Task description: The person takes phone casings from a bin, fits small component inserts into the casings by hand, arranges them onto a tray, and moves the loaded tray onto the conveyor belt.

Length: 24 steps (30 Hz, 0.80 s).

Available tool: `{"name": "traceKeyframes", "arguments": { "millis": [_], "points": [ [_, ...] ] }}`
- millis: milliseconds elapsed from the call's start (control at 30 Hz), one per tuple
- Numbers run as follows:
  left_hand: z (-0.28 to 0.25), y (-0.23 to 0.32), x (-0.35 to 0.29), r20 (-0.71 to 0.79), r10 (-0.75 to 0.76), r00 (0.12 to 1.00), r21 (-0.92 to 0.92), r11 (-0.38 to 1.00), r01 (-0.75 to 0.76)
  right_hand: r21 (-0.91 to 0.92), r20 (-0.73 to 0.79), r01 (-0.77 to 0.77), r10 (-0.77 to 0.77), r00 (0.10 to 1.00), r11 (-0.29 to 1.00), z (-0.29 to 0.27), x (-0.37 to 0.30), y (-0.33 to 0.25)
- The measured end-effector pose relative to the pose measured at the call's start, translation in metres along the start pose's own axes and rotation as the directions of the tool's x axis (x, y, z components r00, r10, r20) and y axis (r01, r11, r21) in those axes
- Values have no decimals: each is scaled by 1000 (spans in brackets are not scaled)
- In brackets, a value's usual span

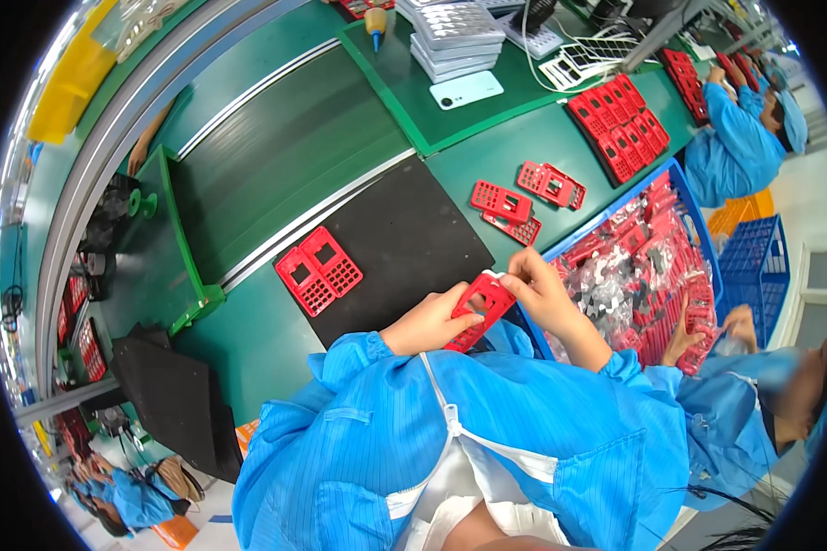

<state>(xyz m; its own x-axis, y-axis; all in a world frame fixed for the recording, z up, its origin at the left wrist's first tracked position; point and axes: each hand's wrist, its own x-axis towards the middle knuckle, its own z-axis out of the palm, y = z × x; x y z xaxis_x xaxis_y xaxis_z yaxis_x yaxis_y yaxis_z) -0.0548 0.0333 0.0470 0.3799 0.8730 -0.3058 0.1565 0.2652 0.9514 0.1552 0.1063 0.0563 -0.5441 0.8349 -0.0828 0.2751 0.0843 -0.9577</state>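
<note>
Head view: red housing (493,306) tilted above the near edge of the worktop (487,156), right of the black mat's (404,230) near side. Left hand (436,317) curled round it, thumb across its face. Right hand (538,286) nearly closed, fingertips pinched at the far end by a small white piece (494,274); can't tell whether it grips that. Paired housings (322,266) lie left, partly on the mat. Step in hand, I judge: fingertip work at that end. Next move likely calls for steady left support, light right-hand pressure.
</note>
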Motion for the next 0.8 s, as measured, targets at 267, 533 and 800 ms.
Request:
{"name": "traceKeyframes", "arguments": {
  "millis": [267,533,800],
  "points": [
    [1,-29,11,159,-14,987,-144,989,38,178,-150,-185,212,966,966,-26,-49,30],
    [-11,-44,-2,-37,26,999,-143,989,-31,-318,-333,-422,317,888,849,-89,-89,66],
    [-45,-91,-22,-715,265,647,644,608,464,-588,-55,118,-185,981,800,58,-12,27]
  ]
}}
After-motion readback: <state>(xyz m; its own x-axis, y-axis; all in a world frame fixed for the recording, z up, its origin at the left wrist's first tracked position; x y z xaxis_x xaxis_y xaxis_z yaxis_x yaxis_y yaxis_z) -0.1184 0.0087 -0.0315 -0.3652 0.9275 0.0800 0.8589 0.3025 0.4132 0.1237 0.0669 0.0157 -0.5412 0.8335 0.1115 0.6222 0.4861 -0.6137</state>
